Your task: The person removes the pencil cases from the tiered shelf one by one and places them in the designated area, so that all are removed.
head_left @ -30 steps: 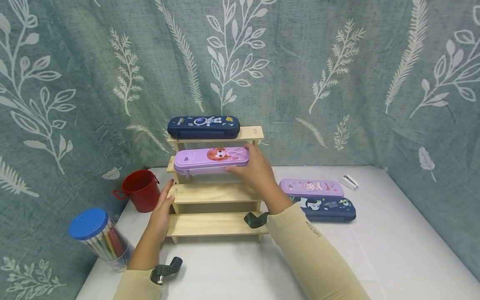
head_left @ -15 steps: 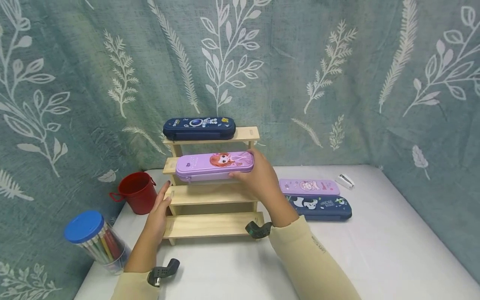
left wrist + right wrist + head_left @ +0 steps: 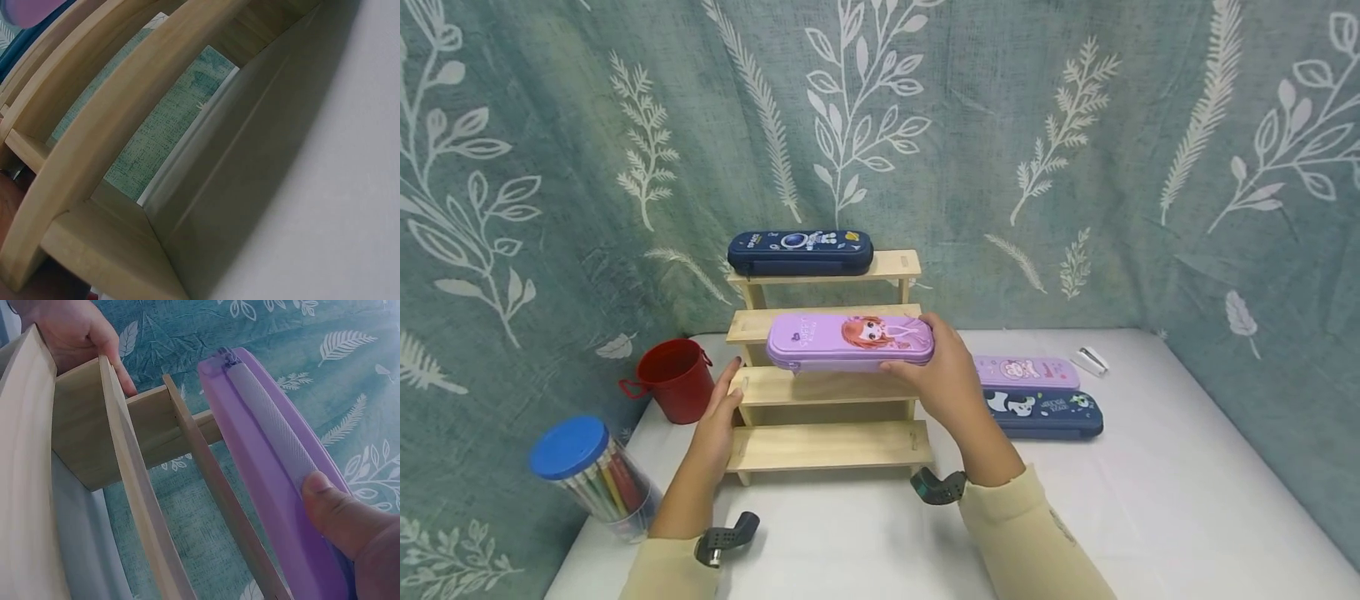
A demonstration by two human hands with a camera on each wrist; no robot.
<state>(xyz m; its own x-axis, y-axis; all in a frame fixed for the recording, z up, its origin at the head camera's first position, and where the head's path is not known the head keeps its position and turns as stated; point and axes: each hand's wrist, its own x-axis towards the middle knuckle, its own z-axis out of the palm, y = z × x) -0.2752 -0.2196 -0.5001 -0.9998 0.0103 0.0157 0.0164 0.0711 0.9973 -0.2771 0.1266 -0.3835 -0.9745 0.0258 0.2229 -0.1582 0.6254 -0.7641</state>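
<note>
My right hand [image 3: 951, 383] grips the right end of a purple pencil case [image 3: 820, 340] printed with a red-haired girl. In the right wrist view, the thumb [image 3: 331, 503] presses the case's zipped side. The case is in front of the upper middle steps of a wooden tiered rack [image 3: 831, 446], apparently raised off them. My left hand [image 3: 713, 429] rests against the rack's left side, fingers extended. On the top step lies a navy pencil case [image 3: 801, 254] with an astronaut. The left wrist view shows mainly the rack's wooden boards [image 3: 119, 119].
Right of the rack lie another purple pencil case [image 3: 1037, 372], a navy panda pencil case [image 3: 1052, 415] and a white stapler [image 3: 1090, 362]. A red bucket [image 3: 676, 382] and a blue-lidded jar of pencils [image 3: 598, 479] stand on the left. Patterned curtain [image 3: 962, 167] closes off the back.
My right hand has moved the purple pencil case rightward and down, toward me, exposing the second step behind it. The left hand stays at the rack's side.
</note>
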